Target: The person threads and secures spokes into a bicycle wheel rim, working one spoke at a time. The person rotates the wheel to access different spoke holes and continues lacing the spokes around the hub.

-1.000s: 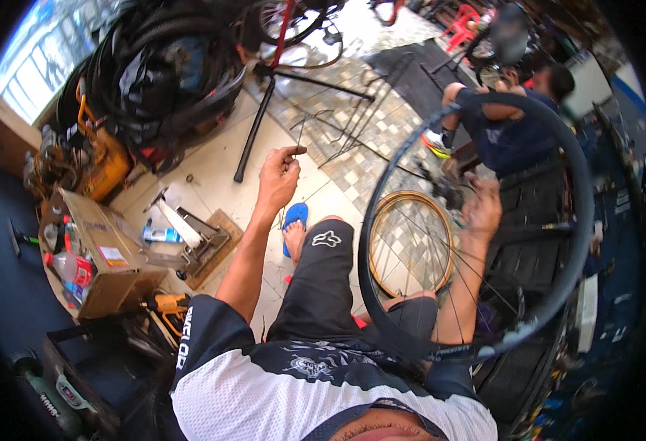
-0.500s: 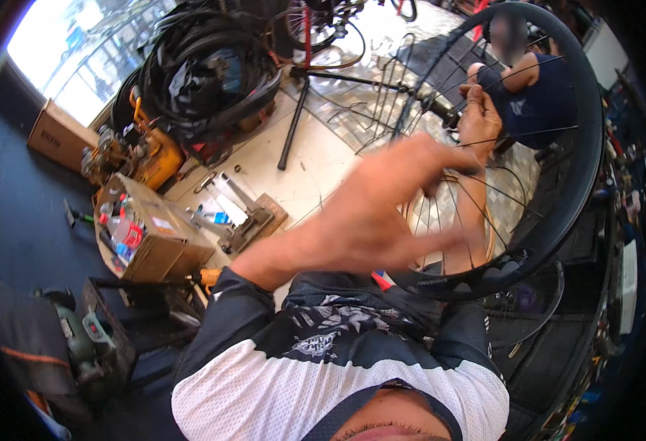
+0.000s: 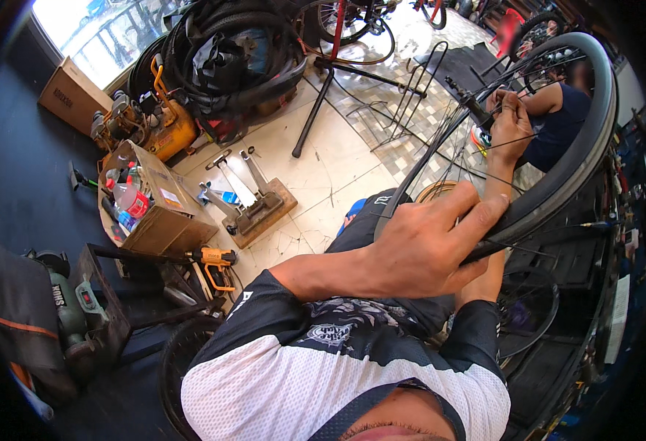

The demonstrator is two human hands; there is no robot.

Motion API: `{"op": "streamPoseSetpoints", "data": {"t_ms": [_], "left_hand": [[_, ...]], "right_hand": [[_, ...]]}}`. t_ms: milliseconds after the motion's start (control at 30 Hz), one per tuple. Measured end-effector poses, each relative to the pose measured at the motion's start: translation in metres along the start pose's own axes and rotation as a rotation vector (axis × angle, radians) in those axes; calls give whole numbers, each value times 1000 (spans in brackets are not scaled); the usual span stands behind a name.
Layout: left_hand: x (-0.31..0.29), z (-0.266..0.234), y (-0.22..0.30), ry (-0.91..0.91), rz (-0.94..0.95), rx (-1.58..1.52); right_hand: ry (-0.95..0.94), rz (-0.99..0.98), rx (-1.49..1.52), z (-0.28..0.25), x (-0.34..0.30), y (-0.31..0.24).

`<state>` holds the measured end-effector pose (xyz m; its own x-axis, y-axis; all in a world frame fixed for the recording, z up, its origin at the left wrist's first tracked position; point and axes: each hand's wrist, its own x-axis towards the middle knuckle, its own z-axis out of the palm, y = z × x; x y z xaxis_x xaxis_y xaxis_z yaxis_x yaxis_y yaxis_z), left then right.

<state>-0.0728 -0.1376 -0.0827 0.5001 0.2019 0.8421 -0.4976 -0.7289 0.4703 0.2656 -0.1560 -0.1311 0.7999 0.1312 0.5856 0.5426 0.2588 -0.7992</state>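
A black bicycle wheel (image 3: 604, 103) with thin dark spokes stands tilted in front of me on the right. My left hand (image 3: 433, 239) is closed on the near part of its rim, thumb and fingers bent around the edge. Behind it, my right hand (image 3: 510, 128) reaches up through the wheel to the black hub (image 3: 474, 103). Its fingers are pinched together beside the hub; whether they hold a spoke or the hub itself is hard to see. My right forearm is partly hidden behind the rim and my left hand.
A metal stand on a wooden base (image 3: 268, 209) lies on the tiles, beside a cardboard box (image 3: 165, 213) of bottles. Farther off are an orange compressor (image 3: 165, 128), piled tires (image 3: 227, 51) and a stand's leg (image 3: 312, 114). Another person (image 3: 569, 125) sits beyond the wheel.
My left hand, blurred and spread before, has moved right and closed on the rim. The wheel has tilted and appears narrower, while my right hand stays by the hub. The view has shifted.
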Motion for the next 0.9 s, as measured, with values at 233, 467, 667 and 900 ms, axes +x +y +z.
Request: {"op": "streamPoseSetpoints", "data": {"t_ms": [233,467,667,900], "left_hand": [[-4,-8,8,42,7,-35],[-7,-14,16,57,12,-25],[-7,-28,24,-35,-28,-16],[-4,-37,25,-5,-46,-55]], "right_hand": [[-46,42,46,4,-13,-13],[-114,-79,192,8,-14,-10],[-144,-23,151,5,-17,-20],[-134,-112,-205,8,-27,-41]]}}
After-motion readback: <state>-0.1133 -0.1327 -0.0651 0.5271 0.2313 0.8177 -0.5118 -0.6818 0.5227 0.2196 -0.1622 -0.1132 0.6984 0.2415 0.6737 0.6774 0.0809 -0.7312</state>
